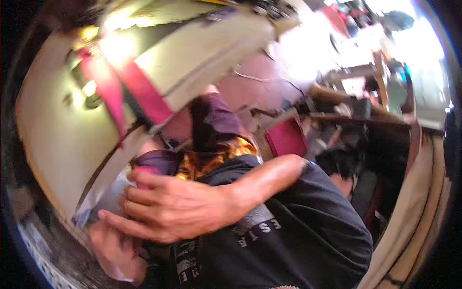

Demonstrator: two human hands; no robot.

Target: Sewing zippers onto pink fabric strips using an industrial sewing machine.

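My right hand [166, 207] reaches across in front of my black T-shirt [308, 231] toward the left, its back upward. Its fingers are spread and slightly bent. Below and left of it is my left hand [115, 250], close to the right thumb; motion blur smears its fingers, and whether it holds anything is unclear. A translucent plastic bag or sheet [113, 190] lies just beyond the hands. Something bright pink [143, 174] shows beside the right fingers, too blurred to name.
A cream tabletop [53, 125] spreads along the left, with magenta strips [144, 91] across it near a bright lamp [118, 45]. Dark purple and gold cloth [211, 161] covers my lap. A flat magenta piece [286, 137] and a dark cluttered shelf [346, 139] are at right.
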